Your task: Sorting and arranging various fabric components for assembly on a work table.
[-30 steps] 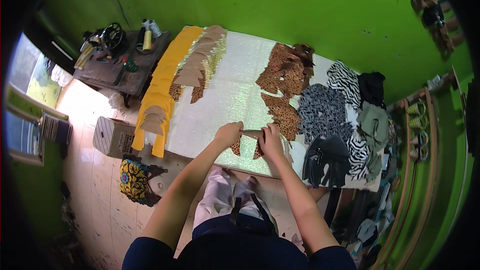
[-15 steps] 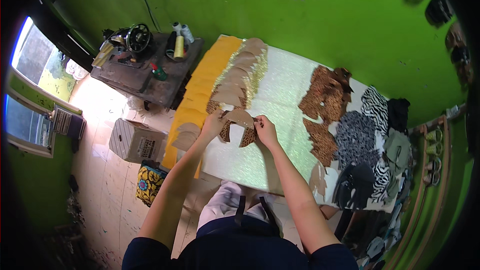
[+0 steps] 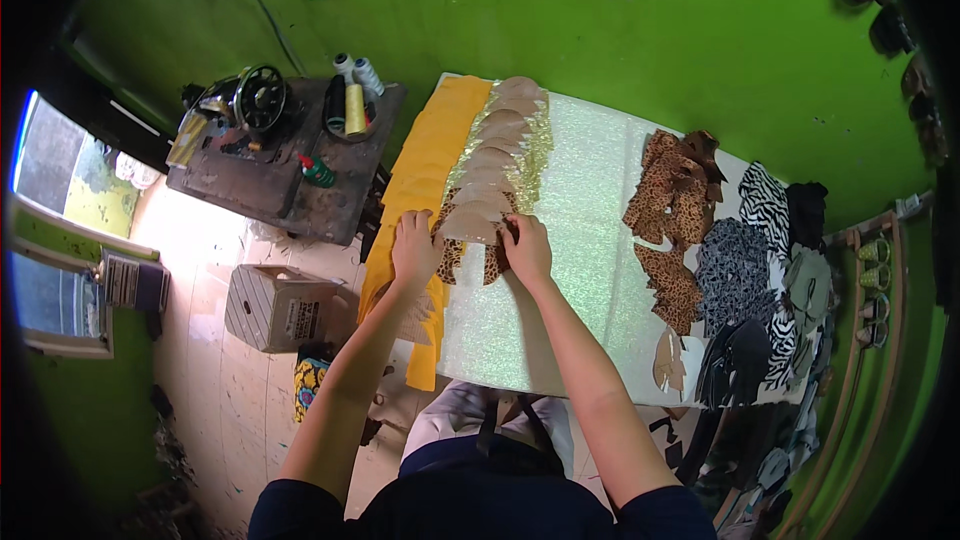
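Observation:
A leopard-print fabric cutout (image 3: 491,265) with two downward arms lies at the near end of an overlapping row on the table. Its upper part is covered by a tan half-round piece (image 3: 470,227). My left hand (image 3: 415,252) rests at its left edge, fingers stretched over the yellow fabric pieces (image 3: 412,180). On the opposite edge, my right hand (image 3: 528,250) pinches the leopard-print cutout between thumb and fingers. Further up the row, more tan half-round pieces (image 3: 505,125) overlap on glittery gold fabric (image 3: 541,130). Tan pieces (image 3: 412,318) lie partly behind my left forearm.
Leopard-print scraps (image 3: 668,190), zebra-print pieces (image 3: 757,202), a grey patterned pile (image 3: 735,265) and black pieces (image 3: 738,360) cover the right of the shiny white table (image 3: 590,290). A sewing machine (image 3: 250,105) with thread spools (image 3: 354,110) stands left, above a box (image 3: 270,308).
The leopard-print cutout has moved up against the row's near end. My left hand has shifted from its pinch to the cutout's left edge, fingers now stretched. The view has turned slightly.

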